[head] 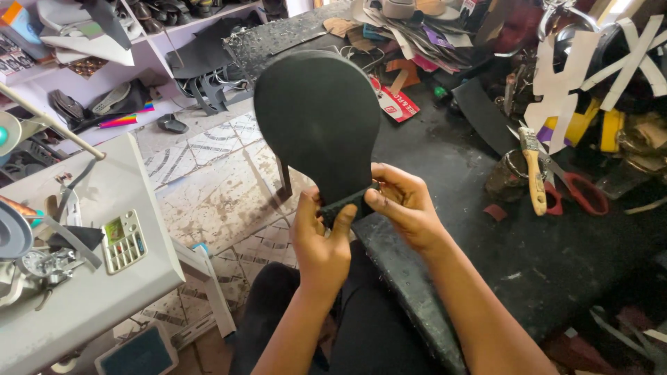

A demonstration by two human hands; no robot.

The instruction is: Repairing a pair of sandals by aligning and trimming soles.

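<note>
Both hands grip a black sole [316, 118] by its narrow heel end and hold it upright in the air, above the near edge of the table [486, 229]. The left hand [321, 243] closes on the heel from below, thumb across the front. The right hand [403, 205] pinches the same end from the side, fingers curled over the edge. The wide toe end points up and away.

The table is dark, worn and speckled with dried glue along its edge. On it to the right stand a brush [533, 173] with a pale handle in a small pot, and red-handled scissors [580, 193] just beside. Further back lie heaps of cut leather and paper patterns [410, 28], and white strips [563, 90] hang at the far right.

To the left a sewing machine [42, 243] sits on a grey-white stand, with a small calculator [124, 241] on top. The floor [215, 187] is patterned tile, stained and dusty. Pale shelves [160, 35] behind hold shoes and scraps.
</note>
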